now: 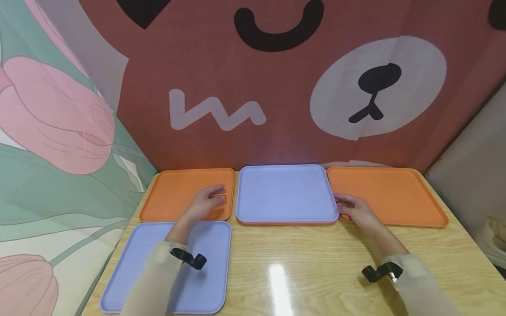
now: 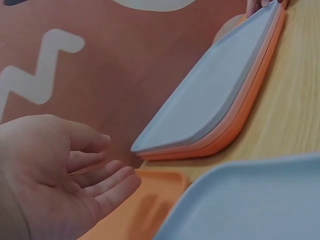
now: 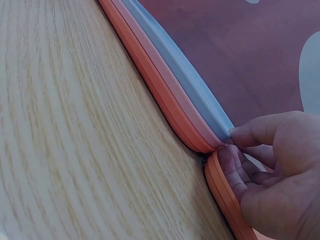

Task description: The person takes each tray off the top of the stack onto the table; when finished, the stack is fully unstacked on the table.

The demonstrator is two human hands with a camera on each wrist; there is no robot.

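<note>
On your left, the front blue tray (image 1: 209,285) lies on the tabletop (image 1: 316,263) below the left orange tray (image 1: 168,197). Your left hand (image 1: 205,203) hovers over that orange one, fingers loosely bent, thumb apart. In the middle, the top blue tray (image 1: 286,193) sits on pink (image 3: 165,77) and orange (image 2: 235,131) layers. Your right hand (image 1: 356,210) pinches its near right corner, beside the right orange tray (image 1: 391,197).
</note>
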